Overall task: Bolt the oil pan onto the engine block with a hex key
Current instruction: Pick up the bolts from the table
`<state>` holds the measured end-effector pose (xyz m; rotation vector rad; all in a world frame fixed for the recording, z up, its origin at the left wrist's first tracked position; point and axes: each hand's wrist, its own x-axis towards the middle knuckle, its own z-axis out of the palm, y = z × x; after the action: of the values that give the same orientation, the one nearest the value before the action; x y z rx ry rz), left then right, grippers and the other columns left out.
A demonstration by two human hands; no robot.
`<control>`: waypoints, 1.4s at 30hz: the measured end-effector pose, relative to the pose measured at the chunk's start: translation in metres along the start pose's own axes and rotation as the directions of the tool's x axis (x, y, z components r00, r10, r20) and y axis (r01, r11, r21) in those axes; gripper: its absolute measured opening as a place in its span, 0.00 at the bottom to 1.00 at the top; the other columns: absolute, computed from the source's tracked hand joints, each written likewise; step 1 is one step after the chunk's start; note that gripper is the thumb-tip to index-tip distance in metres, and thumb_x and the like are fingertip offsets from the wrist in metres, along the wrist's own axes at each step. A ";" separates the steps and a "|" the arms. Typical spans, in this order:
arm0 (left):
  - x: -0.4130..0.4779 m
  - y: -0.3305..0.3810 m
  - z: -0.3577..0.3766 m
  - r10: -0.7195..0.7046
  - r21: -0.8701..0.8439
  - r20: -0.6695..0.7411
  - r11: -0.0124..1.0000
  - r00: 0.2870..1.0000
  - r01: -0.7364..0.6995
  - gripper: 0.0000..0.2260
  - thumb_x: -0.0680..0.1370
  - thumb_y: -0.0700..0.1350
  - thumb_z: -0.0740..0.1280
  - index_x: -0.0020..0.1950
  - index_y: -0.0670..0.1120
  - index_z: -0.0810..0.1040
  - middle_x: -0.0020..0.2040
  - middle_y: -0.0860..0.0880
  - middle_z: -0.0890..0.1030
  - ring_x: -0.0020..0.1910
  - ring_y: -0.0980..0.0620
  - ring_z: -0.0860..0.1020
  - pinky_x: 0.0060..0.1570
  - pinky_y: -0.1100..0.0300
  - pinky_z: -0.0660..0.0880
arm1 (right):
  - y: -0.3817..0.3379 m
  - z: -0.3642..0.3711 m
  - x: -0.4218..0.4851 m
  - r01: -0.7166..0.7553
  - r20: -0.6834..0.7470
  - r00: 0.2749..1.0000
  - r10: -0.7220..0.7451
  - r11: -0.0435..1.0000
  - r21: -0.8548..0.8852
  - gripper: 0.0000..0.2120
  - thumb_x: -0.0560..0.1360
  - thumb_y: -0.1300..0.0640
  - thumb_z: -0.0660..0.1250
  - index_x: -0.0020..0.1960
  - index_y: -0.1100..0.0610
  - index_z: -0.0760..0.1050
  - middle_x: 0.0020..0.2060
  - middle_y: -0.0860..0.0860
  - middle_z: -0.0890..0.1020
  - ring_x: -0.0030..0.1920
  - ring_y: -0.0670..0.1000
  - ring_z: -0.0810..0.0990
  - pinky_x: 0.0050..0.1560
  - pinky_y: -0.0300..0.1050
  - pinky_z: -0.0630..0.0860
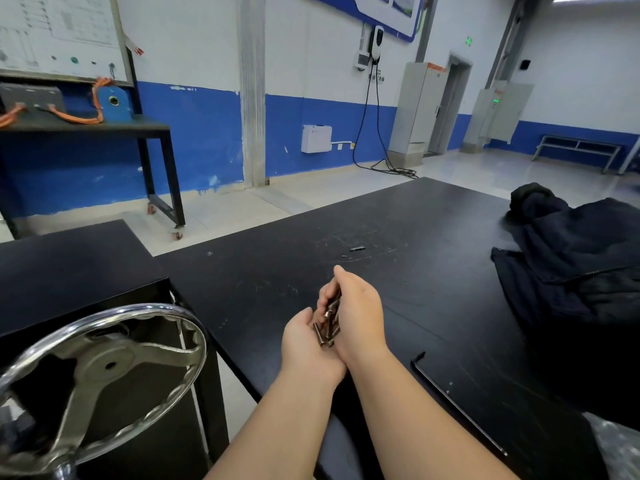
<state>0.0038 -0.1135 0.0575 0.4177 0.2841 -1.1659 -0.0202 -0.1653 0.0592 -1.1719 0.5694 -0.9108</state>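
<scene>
Left hand (304, 344), right hand (362, 315): both bare.
Left forearm (277, 420) and right forearm (415, 420) bare as well, uncovered right down to the bottom edge of view.

The left hand (304, 344) and right hand (358, 315) cupped bolts (328, 326) together over the black table (270, 268); a hex key (454, 404) lay near.

Bolts (327, 327) partly hidden behind right hand (356, 313); handwheel (86, 400) cut by edge.
</scene>
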 end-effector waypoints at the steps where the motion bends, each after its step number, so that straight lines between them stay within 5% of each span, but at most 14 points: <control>1: 0.002 0.001 -0.001 -0.010 -0.020 0.025 1.000 1.000 0.010 0.15 0.81 0.43 0.52 0.43 0.42 0.76 0.43 0.44 0.80 0.48 0.47 0.78 0.62 0.54 0.70 | 0.001 0.000 0.000 0.019 0.011 1.000 -0.019 1.000 -0.001 0.21 0.76 0.53 0.61 0.25 0.55 0.68 0.25 0.53 0.73 0.25 0.51 0.68 0.30 0.43 0.68; 8: 0.004 0.004 -0.002 -0.049 -0.103 0.068 0.993 0.997 0.056 0.11 0.80 0.43 0.55 0.49 0.46 0.77 0.54 0.49 0.78 0.62 0.51 0.75 0.66 0.57 0.66 | 0.003 0.001 -0.003 0.137 0.010 0.991 -0.136 0.989 -0.053 0.16 0.74 0.54 0.58 0.29 0.52 0.73 0.27 0.54 0.79 0.35 0.55 0.81 0.36 0.46 0.74; 11: 0.001 0.004 -0.002 -0.024 -0.080 0.049 0.996 0.999 0.028 0.13 0.81 0.44 0.53 0.47 0.44 0.77 0.47 0.47 0.79 0.55 0.50 0.77 0.62 0.57 0.69 | 0.002 0.001 -0.005 0.203 0.011 0.979 -0.203 0.976 -0.083 0.12 0.72 0.54 0.57 0.33 0.49 0.74 0.31 0.55 0.83 0.35 0.54 0.79 0.32 0.43 0.72; 16: -0.011 0.008 -0.002 -0.019 -0.010 -0.058 1.000 0.998 0.018 0.14 0.80 0.42 0.56 0.41 0.40 0.78 0.31 0.44 0.80 0.35 0.48 0.79 0.40 0.56 0.76 | 0.003 0.003 -0.012 0.443 0.067 0.895 -0.442 0.859 -0.256 0.11 0.75 0.48 0.54 0.41 0.47 0.73 0.41 0.47 0.83 0.30 0.47 0.75 0.30 0.45 0.73; 20: -0.022 0.010 -0.001 -0.034 -0.106 -0.034 0.994 0.999 0.030 0.13 0.80 0.40 0.56 0.46 0.38 0.79 0.34 0.41 0.83 0.36 0.45 0.82 0.37 0.52 0.77 | -0.010 0.005 -0.013 0.558 0.022 0.812 -0.583 0.766 -0.318 0.11 0.77 0.54 0.54 0.42 0.48 0.74 0.41 0.44 0.80 0.36 0.44 0.76 0.35 0.39 0.73; 23: -0.030 0.011 0.006 -0.055 -0.196 0.020 0.979 0.998 0.058 0.14 0.80 0.40 0.54 0.52 0.33 0.76 0.40 0.35 0.82 0.45 0.39 0.80 0.40 0.46 0.77 | -0.037 -0.011 -0.012 0.523 -0.124 0.782 -0.611 0.751 -0.402 0.10 0.75 0.58 0.57 0.40 0.50 0.75 0.38 0.45 0.79 0.40 0.41 0.76 0.42 0.31 0.71; 26: -0.039 0.010 0.015 -0.094 -0.225 0.055 0.969 0.994 0.104 0.14 0.80 0.38 0.54 0.52 0.31 0.76 0.39 0.33 0.82 0.46 0.38 0.80 0.39 0.45 0.77 | -0.067 -0.049 -0.016 0.249 -0.189 0.877 -0.442 0.754 -0.607 0.08 0.73 0.56 0.61 0.38 0.50 0.76 0.35 0.46 0.81 0.34 0.37 0.74 0.33 0.28 0.70; 28: -0.043 0.008 0.016 -0.116 -0.234 0.064 0.964 0.991 0.128 0.14 0.80 0.38 0.54 0.51 0.31 0.76 0.37 0.33 0.82 0.46 0.38 0.80 0.39 0.45 0.77 | -0.077 -0.080 -0.025 -0.006 -0.176 0.948 -0.266 0.537 -0.844 0.06 0.73 0.52 0.63 0.38 0.50 0.75 0.34 0.44 0.80 0.37 0.42 0.77 0.34 0.37 0.71; 30: -0.047 0.004 0.015 -0.135 -0.241 0.062 0.959 0.989 0.146 0.14 0.80 0.39 0.54 0.51 0.31 0.75 0.37 0.33 0.82 0.46 0.39 0.80 0.39 0.46 0.77 | -0.075 -0.103 -0.040 -0.162 -0.179 0.981 -0.071 0.202 -0.966 0.08 0.72 0.46 0.66 0.40 0.49 0.74 0.37 0.43 0.78 0.41 0.48 0.77 0.38 0.42 0.70; 32: -0.051 0.000 0.012 -0.145 -0.251 0.053 0.956 0.988 0.154 0.13 0.80 0.38 0.54 0.50 0.31 0.75 0.36 0.34 0.81 0.47 0.39 0.80 0.39 0.46 0.77 | -0.065 -0.114 -0.055 -0.206 -0.212 0.972 0.097 -0.072 -0.976 0.13 0.71 0.42 0.68 0.43 0.51 0.74 0.40 0.46 0.79 0.45 0.51 0.78 0.42 0.43 0.71; 34: -0.057 -0.003 0.009 -0.149 -0.254 0.044 0.955 0.988 0.155 0.13 0.80 0.38 0.54 0.49 0.31 0.75 0.34 0.34 0.81 0.46 0.39 0.80 0.40 0.46 0.77 | -0.054 -0.116 -0.064 -0.183 -0.230 0.954 0.195 -0.230 -0.956 0.14 0.73 0.43 0.68 0.42 0.54 0.71 0.43 0.51 0.79 0.48 0.55 0.78 0.45 0.43 0.73; 39: -0.075 0.003 0.004 -0.138 -0.247 0.039 0.958 0.990 0.143 0.14 0.81 0.40 0.55 0.49 0.30 0.75 0.35 0.33 0.81 0.45 0.39 0.80 0.37 0.46 0.77 | -0.042 -0.100 -0.070 -0.112 -0.199 0.958 0.205 -0.372 -0.921 0.04 0.78 0.58 0.59 0.46 0.57 0.70 0.51 0.55 0.78 0.50 0.57 0.75 0.46 0.45 0.70; 42: -0.088 0.018 -0.001 -0.096 -0.258 0.039 0.961 0.995 0.103 0.14 0.80 0.39 0.55 0.50 0.30 0.75 0.38 0.33 0.82 0.46 0.38 0.80 0.37 0.46 0.77 | -0.041 -0.086 -0.083 -0.098 -0.117 0.991 0.071 -0.222 -0.970 0.07 0.80 0.59 0.56 0.43 0.58 0.64 0.46 0.54 0.77 0.43 0.54 0.73 0.38 0.42 0.66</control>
<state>-0.0122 -0.0345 0.0967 0.1590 0.4340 -1.2128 -0.1450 -0.1460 0.0646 -2.5929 1.5802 -0.0391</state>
